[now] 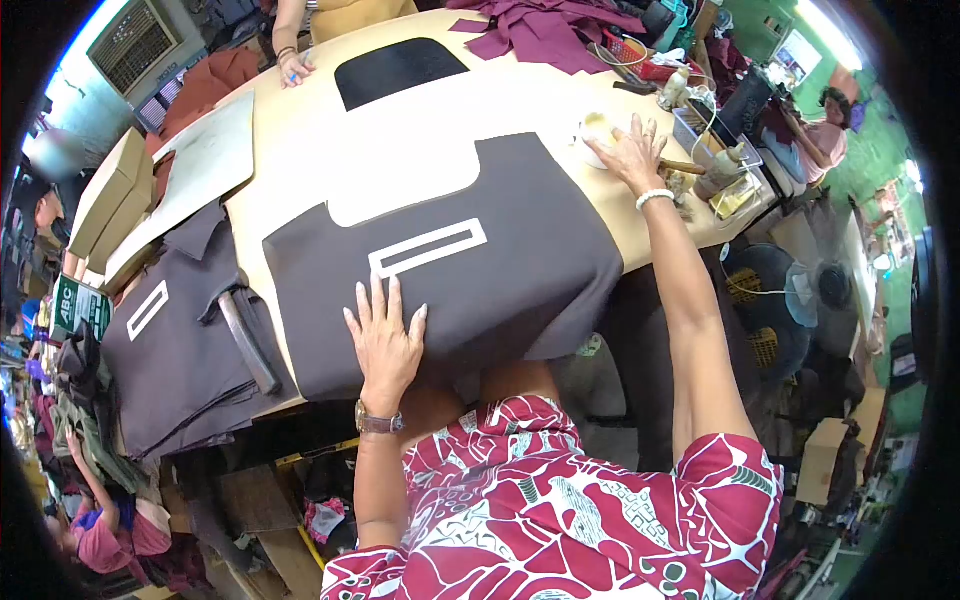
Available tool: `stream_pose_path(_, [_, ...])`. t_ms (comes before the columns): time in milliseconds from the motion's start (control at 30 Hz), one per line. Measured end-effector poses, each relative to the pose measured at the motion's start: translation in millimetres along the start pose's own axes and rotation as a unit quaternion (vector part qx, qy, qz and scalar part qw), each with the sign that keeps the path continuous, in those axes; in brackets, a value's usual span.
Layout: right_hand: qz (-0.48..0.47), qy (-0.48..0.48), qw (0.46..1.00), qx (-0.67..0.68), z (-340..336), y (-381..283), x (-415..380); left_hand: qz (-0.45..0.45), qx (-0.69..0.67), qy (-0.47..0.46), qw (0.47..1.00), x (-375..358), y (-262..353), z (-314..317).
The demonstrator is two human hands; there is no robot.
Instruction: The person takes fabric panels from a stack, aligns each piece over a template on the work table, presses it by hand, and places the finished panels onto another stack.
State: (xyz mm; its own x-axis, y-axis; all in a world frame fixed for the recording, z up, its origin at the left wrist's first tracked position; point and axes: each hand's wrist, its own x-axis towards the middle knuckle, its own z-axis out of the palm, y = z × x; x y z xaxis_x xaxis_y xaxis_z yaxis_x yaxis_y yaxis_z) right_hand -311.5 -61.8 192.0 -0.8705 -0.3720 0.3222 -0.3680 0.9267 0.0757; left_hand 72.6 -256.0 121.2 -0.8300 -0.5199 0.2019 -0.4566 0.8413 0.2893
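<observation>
My left hand (385,345) lies flat with fingers spread on a large dark brown fabric piece (540,260) with a notched top edge. Just beyond its fingertips, a white rectangular frame with a long slot (475,241) rests on the fabric. My right hand (632,155) reaches out to a white round container (590,155) with something yellowish in it. Its fingers are apart at the container's edge; a firm grip does not show. A wooden-handled tool (683,167) lies beside that hand, close to a bottle (718,172).
To the left, a hammer (248,340) rests on stacked dark pieces (190,370). A black panel (395,72) and maroon scraps (550,35) lie across the cream table (285,150). Another person's hand (295,70) touches the far edge. A fan (765,300) stands at right.
</observation>
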Motion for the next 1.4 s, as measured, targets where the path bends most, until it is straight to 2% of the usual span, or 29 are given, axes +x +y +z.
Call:
stream_pose_path(67, [0.019, -0.074, 0.997, -0.017, -7, -3, 5, -0.001, 0.002, 0.002, 1.0, 0, 0, 2])
stream_pose_path(167, [0.014, -0.059, 0.998, 0.008, -22, -6, 2, -0.003, 0.001, 0.006, 1.0, -1, 1, 1])
stream_pose_path(267, [-0.015, 0.161, 0.986, 0.034, -6, 10, -1, -0.004, 0.001, 0.015, 1.0, -1, 3, 2])
stream_pose_path(367, [-0.054, 0.098, 0.992, -0.064, -5, 22, -18, -0.011, -0.001, 0.016, 1.0, -5, 10, 4])
stream_pose_path(633, [-0.125, 0.038, 0.987, -0.09, -36, -21, -42, -0.008, 0.007, 0.048, 0.999, -6, 11, 9])
stream_pose_path(667, [-0.165, 0.1, 0.98, -0.044, -34, -33, -50, -0.006, 0.012, 0.055, 0.998, -6, 10, 11])
stream_pose_path(733, [-0.232, 0.155, 0.96, 0.033, -37, -70, -81, -0.009, 0.01, 0.054, 0.998, -6, 11, 10])
stream_pose_path(767, [-0.256, 0.091, 0.952, 0.143, -26, -84, -94, -0.01, 0.008, 0.055, 0.998, -6, 11, 10])
stream_pose_path(800, [-0.292, 0.064, 0.943, 0.147, -27, -99, -110, -0.007, 0.01, 0.063, 0.998, -6, 11, 11])
stream_pose_path(833, [-0.272, -0.002, 0.949, 0.159, -27, -116, -128, -0.007, 0.01, 0.065, 0.998, -7, 10, 12])
stream_pose_path(900, [-0.221, -0.101, 0.93, 0.276, -16, -134, -148, -0.008, 0.009, 0.068, 0.998, -6, 10, 13])
stream_pose_path(1000, [-0.192, -0.2, 0.935, 0.222, -17, -145, -162, -0.005, 0.008, 0.077, 0.997, -6, 9, 14])
stream_pose_path(1133, [-0.235, -0.137, 0.961, 0.047, -23, -154, -169, -0.003, 0.005, 0.079, 0.997, -7, 8, 15])
stream_pose_path(1200, [-0.247, -0.134, 0.959, -0.046, -30, -161, -164, -0.004, 0.002, 0.077, 0.997, -7, 7, 15])
stream_pose_path(1300, [-0.257, -0.079, 0.949, -0.164, -25, -170, -172, -0.006, -0.002, 0.074, 0.997, -7, 7, 15])
stream_pose_path(1400, [-0.267, -0.089, 0.938, -0.203, -34, -171, -178, -0.005, -0.006, 0.078, 0.997, -6, 8, 15])
